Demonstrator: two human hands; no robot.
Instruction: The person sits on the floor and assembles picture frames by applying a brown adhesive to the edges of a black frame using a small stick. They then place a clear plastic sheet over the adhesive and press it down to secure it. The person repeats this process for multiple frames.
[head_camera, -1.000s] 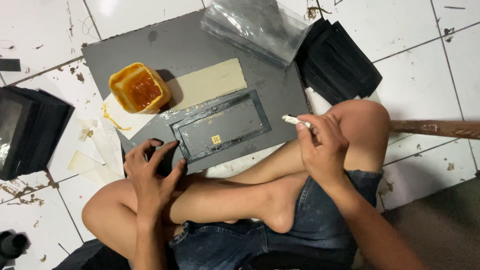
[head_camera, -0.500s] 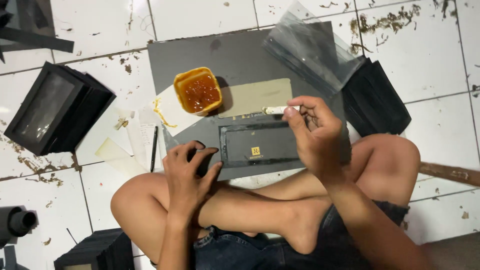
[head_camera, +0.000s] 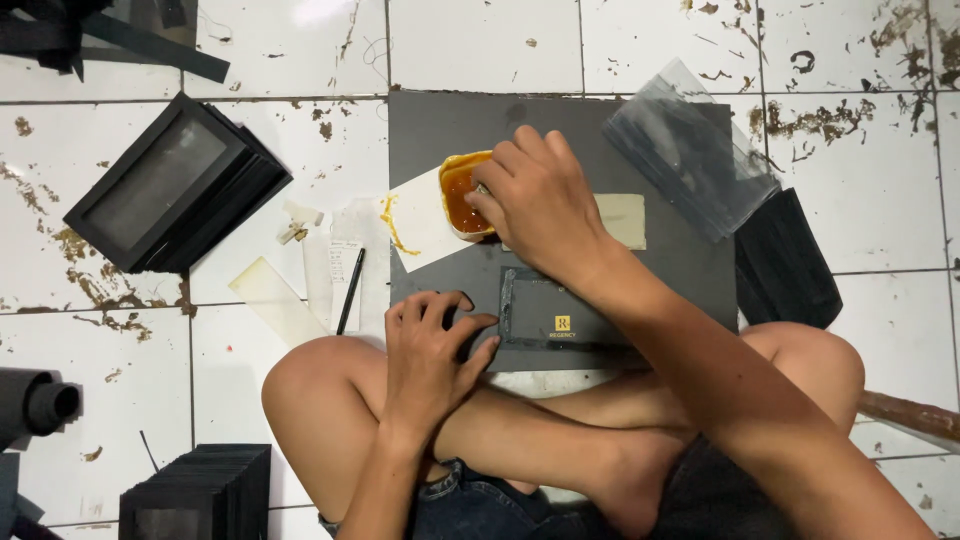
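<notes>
Two bare hands are working over a grey board (head_camera: 440, 130) lying on the white tiled floor (head_camera: 480, 45), seen from the head camera looking straight down past crossed legs. The right hand (head_camera: 535, 200) is reaching across the board to a small orange tub (head_camera: 462, 195) of amber paste, its fingers curled together at the tub's rim; whatever they are pinching is hidden under the hand, so I cannot tell if they are clamped on anything. The tub is sitting on a white paper sheet (head_camera: 425, 225) at the board's left side. The left hand (head_camera: 432, 355) is lying flat, fingers spread apart, pressing on the left end of a dark flat cover piece (head_camera: 565, 320) that is resting on the board's near edge, just in front of the knees. A cream strip (head_camera: 622, 220) is lying beside the right wrist. Clear plastic sleeves (head_camera: 690, 150) are overlapping the board's right corner. A black window box (head_camera: 175, 185) is sitting well to the left, and a stack of black pieces (head_camera: 195, 490) is standing near the left knee.
</notes>
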